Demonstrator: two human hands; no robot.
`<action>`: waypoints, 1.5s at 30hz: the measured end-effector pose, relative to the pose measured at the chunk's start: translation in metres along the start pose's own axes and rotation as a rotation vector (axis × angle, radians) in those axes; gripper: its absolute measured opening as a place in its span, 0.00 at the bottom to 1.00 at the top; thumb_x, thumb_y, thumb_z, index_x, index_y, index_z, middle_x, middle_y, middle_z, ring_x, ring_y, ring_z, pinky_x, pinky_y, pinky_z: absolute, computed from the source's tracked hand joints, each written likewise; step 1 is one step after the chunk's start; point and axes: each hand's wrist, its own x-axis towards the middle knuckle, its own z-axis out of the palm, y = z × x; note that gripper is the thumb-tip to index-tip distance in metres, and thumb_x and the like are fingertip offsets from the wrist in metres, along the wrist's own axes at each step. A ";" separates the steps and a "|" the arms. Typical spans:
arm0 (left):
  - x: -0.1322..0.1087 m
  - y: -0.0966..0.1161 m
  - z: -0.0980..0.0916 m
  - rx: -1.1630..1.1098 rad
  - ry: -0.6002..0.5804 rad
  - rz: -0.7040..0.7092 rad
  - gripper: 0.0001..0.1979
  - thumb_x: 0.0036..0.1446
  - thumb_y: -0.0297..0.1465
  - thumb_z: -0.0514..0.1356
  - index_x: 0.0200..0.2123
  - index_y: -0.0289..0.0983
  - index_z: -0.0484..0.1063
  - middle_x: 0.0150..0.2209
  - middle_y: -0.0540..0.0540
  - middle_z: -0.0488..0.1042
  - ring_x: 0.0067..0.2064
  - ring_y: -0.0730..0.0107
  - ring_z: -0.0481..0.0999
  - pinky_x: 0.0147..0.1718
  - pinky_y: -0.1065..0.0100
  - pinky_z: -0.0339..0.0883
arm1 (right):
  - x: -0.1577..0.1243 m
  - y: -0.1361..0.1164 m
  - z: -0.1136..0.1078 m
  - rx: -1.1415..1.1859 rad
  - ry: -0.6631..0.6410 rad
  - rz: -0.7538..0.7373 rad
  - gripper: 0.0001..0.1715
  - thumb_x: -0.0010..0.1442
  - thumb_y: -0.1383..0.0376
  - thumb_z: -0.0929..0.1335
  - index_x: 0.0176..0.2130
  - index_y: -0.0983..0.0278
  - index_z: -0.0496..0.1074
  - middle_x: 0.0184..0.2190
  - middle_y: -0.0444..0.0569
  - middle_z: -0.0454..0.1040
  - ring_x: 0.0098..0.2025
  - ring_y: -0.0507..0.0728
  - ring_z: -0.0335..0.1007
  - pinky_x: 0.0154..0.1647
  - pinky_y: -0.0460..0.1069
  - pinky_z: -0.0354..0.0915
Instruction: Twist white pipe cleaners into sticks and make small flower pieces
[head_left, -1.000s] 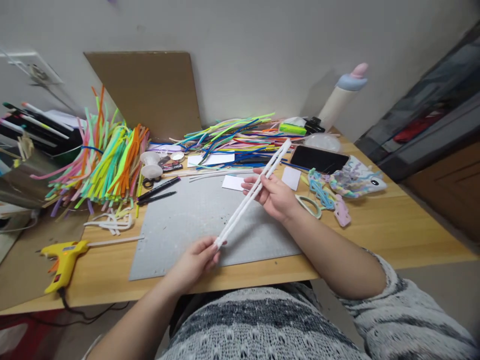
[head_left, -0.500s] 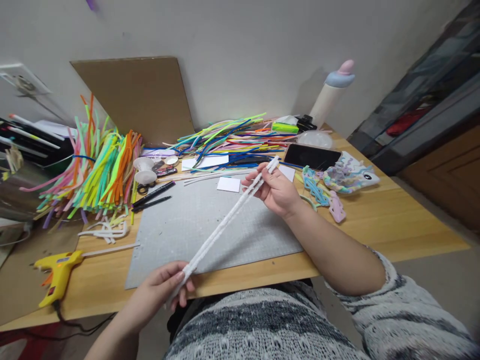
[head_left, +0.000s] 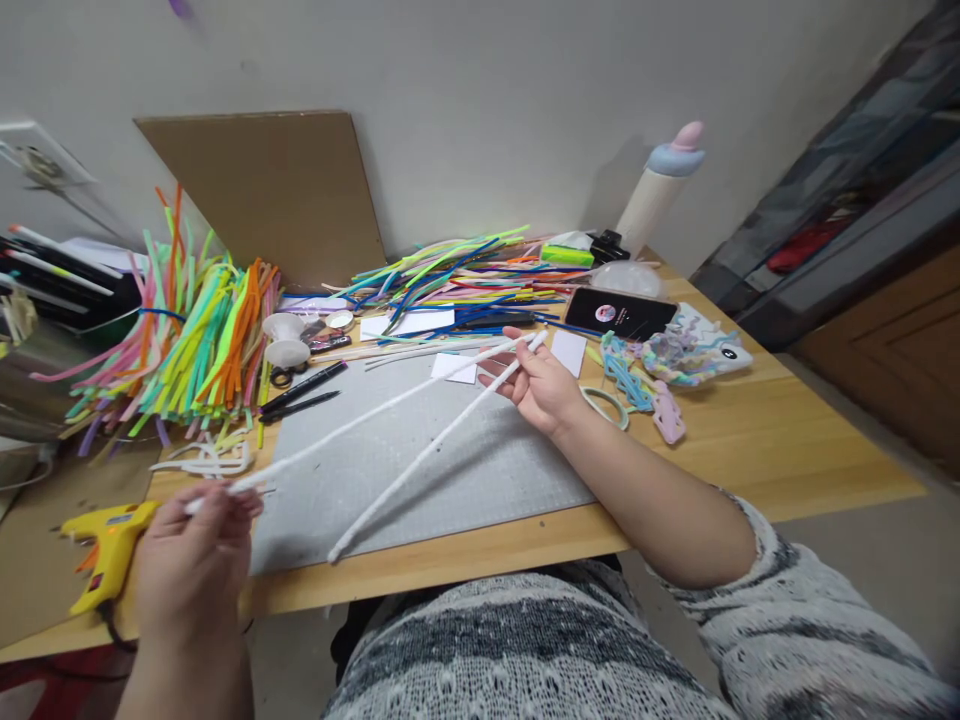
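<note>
Two white pipe cleaners (head_left: 405,401) spread in a narrow V over the grey cutting mat (head_left: 480,470). My right hand (head_left: 540,378) pinches them together near their upper right ends, thumb against fingers. The upper one runs left to my left hand (head_left: 199,540), whose fingers are closed around its far end; that hand is a little blurred. The lower one's other end points down toward the mat's front edge and hangs free of my left hand. Beside my left hand lies a yellow glue gun (head_left: 112,545).
A bundle of coloured pipe cleaners (head_left: 187,350) stands at left, near white offcuts (head_left: 206,457) and black pens (head_left: 304,390). More loose pipe cleaners (head_left: 465,270) lie along the wall. At right are a phone (head_left: 622,312), a tape roll (head_left: 606,408) and braided pieces (head_left: 667,405).
My left hand has moved left and slightly up, drawing one pipe cleaner's end away from the other, so the pair has spread apart. The phone's screen has lit up.
</note>
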 end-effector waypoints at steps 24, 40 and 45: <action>-0.030 -0.029 0.018 -0.400 -0.016 -0.351 0.04 0.52 0.31 0.60 0.30 0.35 0.70 0.25 0.49 0.74 0.29 0.76 0.74 0.30 0.76 0.69 | 0.021 -0.004 -0.021 0.080 0.251 0.040 0.13 0.65 0.64 0.56 0.35 0.62 0.66 0.30 0.47 0.77 0.35 0.51 0.76 0.36 0.48 0.72; -0.052 -0.038 0.029 -0.261 -0.306 -0.353 0.12 0.51 0.36 0.62 0.38 0.37 0.69 0.34 0.47 0.76 0.32 0.71 0.78 0.28 0.77 0.71 | 0.021 -0.001 -0.021 0.114 0.344 0.018 0.15 0.66 0.65 0.55 0.32 0.63 0.65 0.27 0.48 0.76 0.33 0.51 0.76 0.31 0.46 0.73; -0.049 -0.039 0.027 -0.316 -0.256 -0.396 0.08 0.51 0.32 0.61 0.34 0.34 0.71 0.28 0.46 0.76 0.36 0.69 0.78 0.34 0.77 0.72 | 0.023 0.002 -0.022 0.131 0.379 0.037 0.16 0.67 0.65 0.54 0.32 0.63 0.64 0.27 0.47 0.76 0.32 0.51 0.77 0.32 0.46 0.73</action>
